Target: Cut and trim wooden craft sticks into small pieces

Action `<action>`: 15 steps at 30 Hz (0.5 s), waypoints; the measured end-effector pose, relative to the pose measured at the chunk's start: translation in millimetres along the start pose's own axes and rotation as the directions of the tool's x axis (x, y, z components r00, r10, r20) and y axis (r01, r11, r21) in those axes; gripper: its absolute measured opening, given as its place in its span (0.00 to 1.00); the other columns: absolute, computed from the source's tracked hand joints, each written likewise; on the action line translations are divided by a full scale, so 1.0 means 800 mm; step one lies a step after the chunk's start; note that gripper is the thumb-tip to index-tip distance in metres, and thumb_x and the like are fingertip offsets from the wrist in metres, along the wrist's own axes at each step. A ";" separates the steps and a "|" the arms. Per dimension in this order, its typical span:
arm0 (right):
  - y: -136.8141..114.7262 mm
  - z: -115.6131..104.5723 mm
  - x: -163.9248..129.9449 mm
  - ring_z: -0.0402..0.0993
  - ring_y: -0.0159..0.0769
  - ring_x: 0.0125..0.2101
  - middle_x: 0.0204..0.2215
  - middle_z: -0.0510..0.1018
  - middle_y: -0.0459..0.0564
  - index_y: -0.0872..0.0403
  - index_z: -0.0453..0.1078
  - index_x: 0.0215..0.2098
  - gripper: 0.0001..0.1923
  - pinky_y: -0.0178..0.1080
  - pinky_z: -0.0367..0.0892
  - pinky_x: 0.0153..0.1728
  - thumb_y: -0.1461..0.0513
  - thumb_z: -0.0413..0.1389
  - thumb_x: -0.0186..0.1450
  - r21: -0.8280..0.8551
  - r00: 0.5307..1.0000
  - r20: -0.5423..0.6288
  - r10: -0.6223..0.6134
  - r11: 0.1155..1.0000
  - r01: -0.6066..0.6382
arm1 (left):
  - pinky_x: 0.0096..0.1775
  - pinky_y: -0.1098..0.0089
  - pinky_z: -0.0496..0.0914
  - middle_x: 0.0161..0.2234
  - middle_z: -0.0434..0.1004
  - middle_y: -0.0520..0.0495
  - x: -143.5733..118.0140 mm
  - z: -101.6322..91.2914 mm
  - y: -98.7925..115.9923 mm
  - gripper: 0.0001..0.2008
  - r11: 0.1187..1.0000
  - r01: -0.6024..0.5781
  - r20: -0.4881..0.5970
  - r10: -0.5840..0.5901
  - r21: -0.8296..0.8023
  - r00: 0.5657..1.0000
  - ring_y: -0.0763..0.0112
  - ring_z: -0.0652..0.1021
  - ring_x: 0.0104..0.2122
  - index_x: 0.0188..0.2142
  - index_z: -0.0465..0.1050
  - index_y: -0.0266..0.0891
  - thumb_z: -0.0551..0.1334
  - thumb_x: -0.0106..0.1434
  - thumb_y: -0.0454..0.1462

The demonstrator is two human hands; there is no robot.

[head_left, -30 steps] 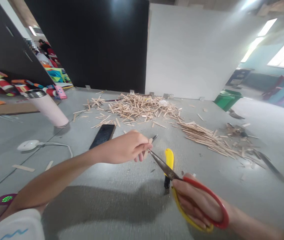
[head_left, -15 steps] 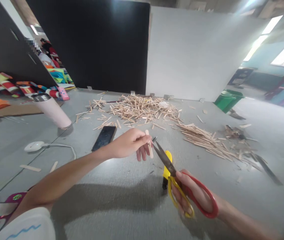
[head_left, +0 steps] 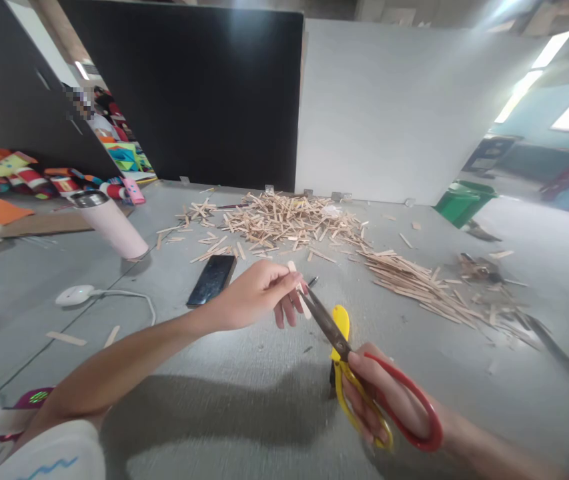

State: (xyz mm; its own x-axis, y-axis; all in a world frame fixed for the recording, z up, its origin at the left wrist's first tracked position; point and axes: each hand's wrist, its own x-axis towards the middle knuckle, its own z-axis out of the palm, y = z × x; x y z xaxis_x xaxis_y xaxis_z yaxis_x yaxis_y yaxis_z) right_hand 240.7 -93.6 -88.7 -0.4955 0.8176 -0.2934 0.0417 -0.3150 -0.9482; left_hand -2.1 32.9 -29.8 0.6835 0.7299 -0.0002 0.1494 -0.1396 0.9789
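The grey counter (head_left: 244, 353) fills the lower part of the frame. The black panel (head_left: 204, 93) stands along its far side at upper centre-left, with the white panel (head_left: 389, 107) beside it toward the upper right. A loose pile of sticks (head_left: 284, 217) spreads before the panels at the centre, and a flatter stack (head_left: 409, 280) fans out right of centre. The scissors (head_left: 337, 337) slant through the lower right of the frame, blades pointing up and left. The left hand (head_left: 264, 293) is at the centre, the right hand (head_left: 389, 393) at lower right, its fingers wrapped through the red and yellow handles. A pink bottle (head_left: 114, 227) leans in the view at mid-left, a green bin (head_left: 461, 203) shows at mid-right, and a dark phone (head_left: 213, 280) lies just above the left forearm. A yellow cutter (head_left: 340, 320) lies partly behind the scissors, and a white device (head_left: 75, 295) with a cable rests at mid-left. Smallest is the stick (head_left: 291, 267) at the centre, pinched between the left thumb and fingers; the blade tips are right at it, slightly apart, though whether they touch it I cannot tell.
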 end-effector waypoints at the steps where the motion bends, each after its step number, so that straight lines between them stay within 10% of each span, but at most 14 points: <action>1: -0.001 0.000 -0.001 0.59 0.26 0.09 0.10 0.66 0.44 0.52 0.64 0.17 0.40 0.30 0.57 0.12 0.32 0.49 0.71 -0.017 1.000 -0.017 0.011 1.000 -0.012 | 0.24 0.73 0.79 0.31 0.85 0.40 -0.001 0.002 0.000 0.22 1.000 -0.010 -0.009 0.010 0.004 1.000 0.66 0.86 0.25 0.41 0.77 0.31 0.57 0.80 0.48; 15: -0.009 0.010 -0.014 0.55 0.25 0.08 0.08 0.61 0.41 0.49 0.58 0.13 0.40 0.30 0.51 0.11 0.34 0.47 0.72 -0.161 0.996 -0.071 0.046 0.985 -0.057 | 0.25 0.73 0.79 0.33 0.86 0.38 -0.016 0.015 0.008 0.25 0.995 -0.060 -0.040 0.063 0.076 0.997 0.66 0.86 0.26 0.43 0.80 0.29 0.58 0.79 0.50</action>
State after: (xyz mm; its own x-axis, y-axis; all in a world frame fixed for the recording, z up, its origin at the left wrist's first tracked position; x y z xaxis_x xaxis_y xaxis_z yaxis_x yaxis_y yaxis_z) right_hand 239.0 -103.9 -77.4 -0.4301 0.8346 -0.3442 0.2087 -0.2790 -0.9373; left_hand -1.2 15.0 -26.1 0.6628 0.7456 0.0694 0.1620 -0.2333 0.9588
